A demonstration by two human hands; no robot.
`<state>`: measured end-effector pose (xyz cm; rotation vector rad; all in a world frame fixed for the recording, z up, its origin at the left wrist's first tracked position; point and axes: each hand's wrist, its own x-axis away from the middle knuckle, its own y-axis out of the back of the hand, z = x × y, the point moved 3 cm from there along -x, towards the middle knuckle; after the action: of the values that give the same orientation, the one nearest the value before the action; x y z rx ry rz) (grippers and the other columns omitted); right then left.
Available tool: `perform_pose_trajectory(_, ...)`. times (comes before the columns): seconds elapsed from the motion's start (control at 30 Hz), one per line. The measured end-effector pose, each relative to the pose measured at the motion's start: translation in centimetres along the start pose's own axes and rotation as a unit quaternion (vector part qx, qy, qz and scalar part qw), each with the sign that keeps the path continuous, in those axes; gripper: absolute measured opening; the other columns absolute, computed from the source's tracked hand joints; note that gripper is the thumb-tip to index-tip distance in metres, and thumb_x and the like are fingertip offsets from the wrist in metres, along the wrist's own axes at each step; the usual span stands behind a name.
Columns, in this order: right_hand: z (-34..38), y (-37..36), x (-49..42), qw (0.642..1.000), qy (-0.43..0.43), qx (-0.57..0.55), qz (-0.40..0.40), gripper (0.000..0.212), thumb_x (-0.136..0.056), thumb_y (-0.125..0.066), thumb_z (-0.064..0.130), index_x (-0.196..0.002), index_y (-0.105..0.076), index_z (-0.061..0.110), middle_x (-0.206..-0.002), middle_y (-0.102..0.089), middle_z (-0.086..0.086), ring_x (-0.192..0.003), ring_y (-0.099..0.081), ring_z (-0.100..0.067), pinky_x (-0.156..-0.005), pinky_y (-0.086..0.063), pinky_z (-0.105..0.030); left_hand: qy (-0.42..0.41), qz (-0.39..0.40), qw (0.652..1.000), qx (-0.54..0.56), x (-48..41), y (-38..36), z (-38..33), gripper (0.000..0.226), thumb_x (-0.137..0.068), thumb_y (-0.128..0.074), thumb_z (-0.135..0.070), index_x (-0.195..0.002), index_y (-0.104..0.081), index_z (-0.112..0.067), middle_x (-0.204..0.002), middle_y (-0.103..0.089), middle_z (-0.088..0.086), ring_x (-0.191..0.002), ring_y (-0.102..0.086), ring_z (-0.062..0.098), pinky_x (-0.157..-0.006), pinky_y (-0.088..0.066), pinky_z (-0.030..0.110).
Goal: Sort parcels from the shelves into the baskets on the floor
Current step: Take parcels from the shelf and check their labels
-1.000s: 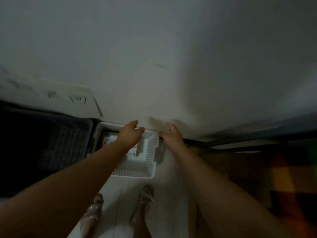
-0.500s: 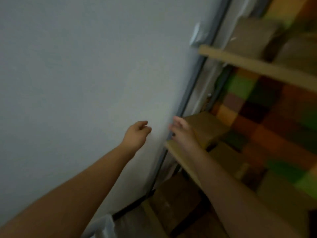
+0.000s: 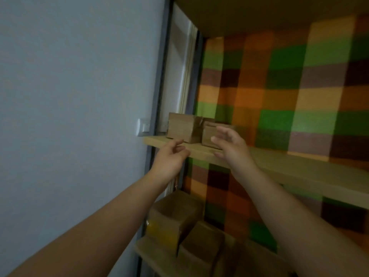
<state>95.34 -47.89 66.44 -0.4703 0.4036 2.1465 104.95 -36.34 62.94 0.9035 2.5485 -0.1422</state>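
Checkered wall behind the shelf [image 3: 265, 158]; both hands spread, empty — left [image 3: 169, 160], right [image 3: 232, 145]; best to cup the nearer box [image 3: 209, 135] squarely.

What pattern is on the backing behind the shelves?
A blurry checked pattern of green, orange, brown and yellowish blocks, seen in the head view, the only one.

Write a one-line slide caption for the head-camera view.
Both bare hands, left hand and right hand, reach open toward two cardboard boxes on a wooden shelf.
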Motion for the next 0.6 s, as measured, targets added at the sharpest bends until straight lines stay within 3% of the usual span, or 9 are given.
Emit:
perform_pose_trajectory(0.17,-0.1,3.0,-2.8,0.997,0.007,0.058,-0.048,0.028,-0.089,-0.061,0.021,-0.115,-0.055,0.028,-0.128,-0.053,0.001,-0.119,-0.05,-0.02,-0.103,-0.043,-0.046,-0.015,0.034,0.999,0.002,-4.0,-1.7,-0.8,0.047,-0.094,-0.052,-0.02,-0.14,-0.04,-0.016,-0.13,-0.053,0.002,-0.108,-0.048,0.01,-0.084,-0.037,0.02)
perform_pose_trajectory(0.3,-0.5,5.2,-5.8,0.99,-0.03,0.074,-0.118,0.031,-0.088,-0.062,0.024,-0.117,-0.053,0.024,-0.13,-0.052,-0.003,-0.117,-0.05,-0.023,-0.102,-0.043,-0.048,-0.027,0.06,0.998,-0.003,-8.8,-2.9,-1.1,0.048,-0.094,-0.053,-0.022,-0.139,-0.042,-0.016,-0.136,-0.052,0.005,-0.119,-0.05,0.018,-0.095,-0.038,0.027)
perform_pose_trajectory(0.43,-0.8,5.5,-8.8,0.979,-0.097,0.078,-0.163,0.041,-0.09,-0.059,0.029,-0.127,-0.05,0.014,-0.119,-0.053,-0.005,-0.104,-0.05,-0.023,-0.094,-0.045,-0.047,-0.004,0.105,0.994,-0.036,-13.5,-4.5,-0.5,0.054,-0.094,-0.051,-0.034,-0.141,-0.038,-0.012,-0.141,-0.047,0.007,-0.128,-0.046,0.024,-0.105,-0.035,0.032)
perform_pose_trajectory(0.5,-1.1,4.8,-10.0,0.974,-0.129,0.083,-0.164,0.043,-0.091,-0.056,0.032,-0.129,-0.049,0.014,-0.119,-0.051,-0.007,-0.113,-0.049,-0.028,-0.095,-0.043,-0.048,0.023,0.141,0.988,-0.056,-15.2,-5.3,0.1,0.059,-0.093,-0.047,-0.046,-0.141,-0.039,-0.011,-0.141,-0.046,0.006,-0.129,-0.044,0.027,-0.106,-0.034,0.031)
perform_pose_trajectory(0.6,-1.7,3.8,-11.5,0.967,-0.151,0.101,-0.177,0.047,-0.093,-0.052,0.037,-0.133,-0.048,0.013,-0.136,-0.049,-0.01,-0.122,-0.046,-0.032,-0.099,-0.039,-0.043,0.084,0.171,0.98,-0.05,-17.3,-6.6,1.3,0.076,-0.091,-0.041,-0.057,-0.147,-0.025,-0.009,-0.15,-0.035,0.009,-0.135,-0.037,0.029,-0.108,-0.03,0.034)
